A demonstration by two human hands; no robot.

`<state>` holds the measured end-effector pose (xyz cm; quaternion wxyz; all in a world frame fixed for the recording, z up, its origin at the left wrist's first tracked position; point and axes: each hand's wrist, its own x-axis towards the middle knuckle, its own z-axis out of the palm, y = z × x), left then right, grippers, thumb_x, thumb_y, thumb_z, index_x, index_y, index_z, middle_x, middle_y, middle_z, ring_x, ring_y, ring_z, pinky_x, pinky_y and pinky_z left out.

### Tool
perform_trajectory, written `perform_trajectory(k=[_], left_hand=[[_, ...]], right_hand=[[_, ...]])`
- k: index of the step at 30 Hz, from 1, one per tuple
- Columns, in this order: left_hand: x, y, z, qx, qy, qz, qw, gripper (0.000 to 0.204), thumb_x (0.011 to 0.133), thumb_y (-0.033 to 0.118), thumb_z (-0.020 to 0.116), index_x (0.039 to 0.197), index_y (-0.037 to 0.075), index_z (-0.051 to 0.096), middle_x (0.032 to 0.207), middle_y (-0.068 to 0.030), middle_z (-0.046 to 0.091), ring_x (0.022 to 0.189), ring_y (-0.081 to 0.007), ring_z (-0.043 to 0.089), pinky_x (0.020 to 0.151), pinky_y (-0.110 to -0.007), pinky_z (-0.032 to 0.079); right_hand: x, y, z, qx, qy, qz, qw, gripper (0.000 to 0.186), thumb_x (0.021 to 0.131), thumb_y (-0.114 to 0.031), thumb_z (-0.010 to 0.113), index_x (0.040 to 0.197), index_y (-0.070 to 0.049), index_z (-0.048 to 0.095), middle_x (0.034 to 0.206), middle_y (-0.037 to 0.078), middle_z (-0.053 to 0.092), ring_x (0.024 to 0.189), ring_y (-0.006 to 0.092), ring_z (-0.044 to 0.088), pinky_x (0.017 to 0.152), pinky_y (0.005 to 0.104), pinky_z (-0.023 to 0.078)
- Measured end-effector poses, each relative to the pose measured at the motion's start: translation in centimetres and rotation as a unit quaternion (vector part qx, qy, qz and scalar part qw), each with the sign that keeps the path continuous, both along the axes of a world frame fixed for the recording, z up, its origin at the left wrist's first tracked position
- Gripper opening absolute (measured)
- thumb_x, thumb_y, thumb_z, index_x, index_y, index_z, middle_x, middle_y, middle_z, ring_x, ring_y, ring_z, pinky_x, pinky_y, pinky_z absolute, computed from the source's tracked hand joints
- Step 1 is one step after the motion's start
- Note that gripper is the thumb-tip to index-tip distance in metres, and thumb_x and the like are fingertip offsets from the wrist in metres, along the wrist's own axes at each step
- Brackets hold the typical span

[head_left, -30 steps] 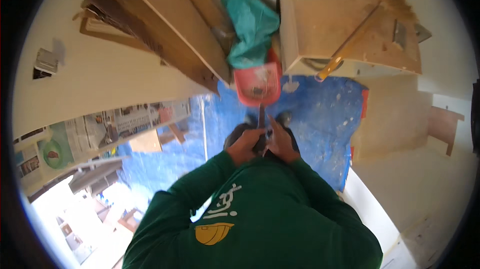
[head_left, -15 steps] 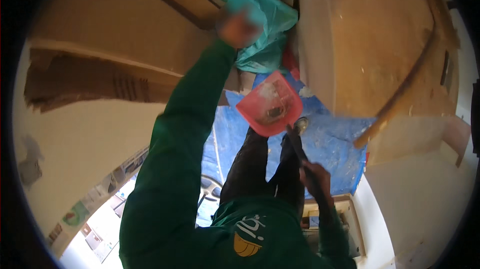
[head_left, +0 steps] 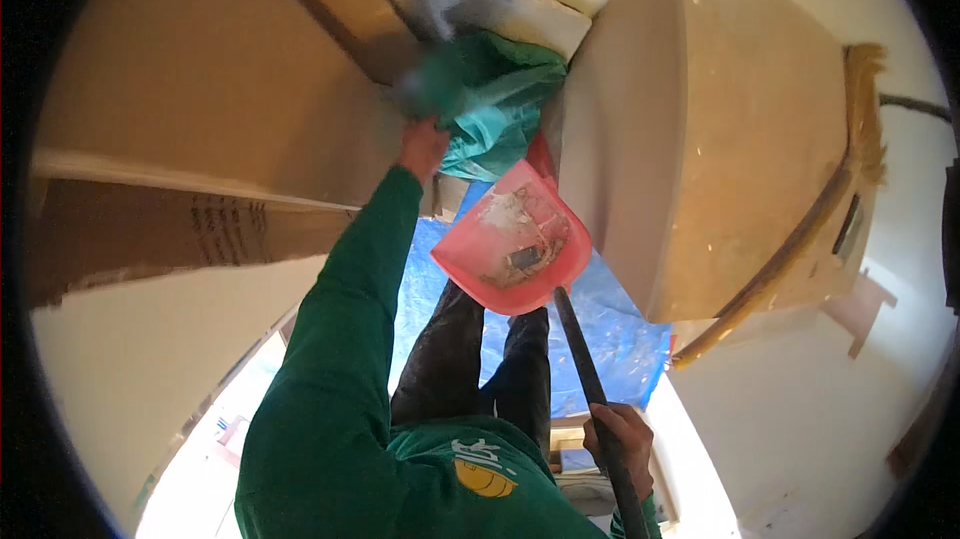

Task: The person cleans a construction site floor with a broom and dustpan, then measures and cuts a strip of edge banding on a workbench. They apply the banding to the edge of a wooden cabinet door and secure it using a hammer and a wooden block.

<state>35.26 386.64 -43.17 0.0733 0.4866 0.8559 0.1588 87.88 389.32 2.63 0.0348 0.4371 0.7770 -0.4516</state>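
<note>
One dustpan [head_left: 573,257] lies between left hand [head_left: 424,147], clutching bag [head_left: 492,141], and right hand [head_left: 626,439], gripping handle [head_left: 580,354].

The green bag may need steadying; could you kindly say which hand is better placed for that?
Probably the left hand: it is at the green bag, while the right hand holds the dustpan handle, farther away.

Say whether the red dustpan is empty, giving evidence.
Not empty: the dustpan holds pale dusty debris and a small dark piece, visible inside it.
</note>
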Motion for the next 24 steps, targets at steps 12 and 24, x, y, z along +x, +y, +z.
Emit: perform_trajectory(k=[12,24], left_hand=[[14.4,-17.9,7.5,0.092,-0.451,0.369,0.808,0.032,0.106,0.021,0.066,0.134,0.005,0.07,0.104,-0.013,0.075,0.079,-0.0259,0.073,0.063,-0.038,0.057],[20.6,-29.2,9.2,0.261,-0.651,0.317,0.638,0.034,0.106,0.014,0.069,0.138,0.002,0.073,0.121,-0.0086,0.077,0.107,-0.0169,0.073,0.084,-0.031,0.063]], right_hand=[[-3.1,5.8,11.1,0.024,0.012,0.139,0.99,0.031,0.086,-0.004,0.082,0.117,-0.005,0.077,0.084,0.013,0.073,0.073,0.0214,0.073,0.066,0.034,0.058],[-6.9,8.7,4.4,-0.246,0.004,0.048,0.968,0.025,0.1,-0.007,0.068,0.123,0.003,0.072,0.088,0.013,0.074,0.071,0.0187,0.075,0.065,0.032,0.065]])
